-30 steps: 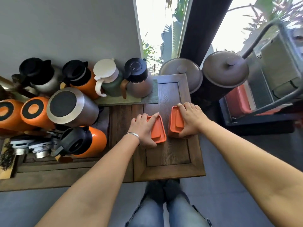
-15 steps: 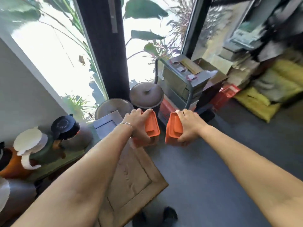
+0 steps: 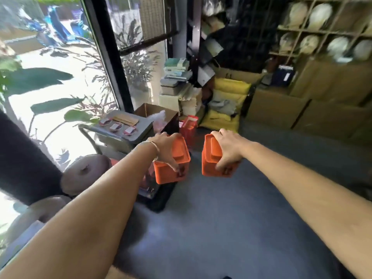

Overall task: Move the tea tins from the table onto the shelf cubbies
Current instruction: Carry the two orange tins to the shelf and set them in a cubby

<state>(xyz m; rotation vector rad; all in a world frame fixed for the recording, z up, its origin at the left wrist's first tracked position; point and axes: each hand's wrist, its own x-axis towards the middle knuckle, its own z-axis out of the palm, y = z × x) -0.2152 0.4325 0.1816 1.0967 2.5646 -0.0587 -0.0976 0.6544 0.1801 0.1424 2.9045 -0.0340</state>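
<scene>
I carry two orange square tea tins in the air above the grey floor. My left hand [image 3: 165, 150] grips the left tin [image 3: 173, 168] from above, fingers over its lid and thumb down its front. The right tin [image 3: 214, 158] is held the same way by my right hand [image 3: 229, 150]. Both tins hang side by side, a small gap between them. The shelf cubbies [image 3: 322, 29] stand at the far upper right, holding pale round wrapped items. The table is out of view.
A grey trolley [image 3: 120, 131] with a brown open box [image 3: 155, 111] stands just beyond my left hand. Two round lidded jars [image 3: 84, 172] sit at the left by the glass wall. Yellow bags [image 3: 227, 101] and cardboard boxes [image 3: 314, 101] line the floor below the cubbies.
Both hands lifted the tins off the wooden table and carried them away as my view swung right, from the table and flasks to the floor, the trolley and the shelf cubbies.
</scene>
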